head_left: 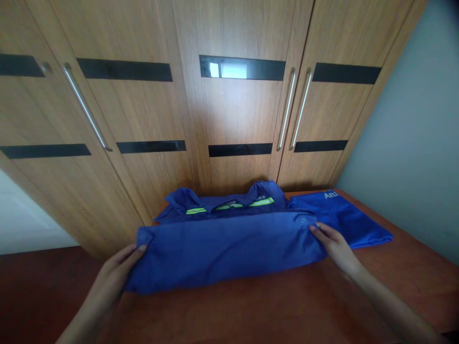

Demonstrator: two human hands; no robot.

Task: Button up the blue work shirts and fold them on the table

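A dark blue work jacket with yellow-green reflective strips lies across a reddish-brown wooden surface. Its near part is lifted and stretched into a wide band between my hands. My left hand pinches the band's left corner, thumb on top. At the opposite corner, beside a round button, my right hand grips the cloth between thumb and fingers. Behind the band, the jacket's striped part rests against the wardrobe. The raised cloth hides where the two parts meet.
A brighter blue folded garment with white lettering lies to the right of the jacket. Wooden wardrobe doors with long metal handles and black strips rise right behind. A pale wall bounds the right side. The reddish-brown surface extends towards me.
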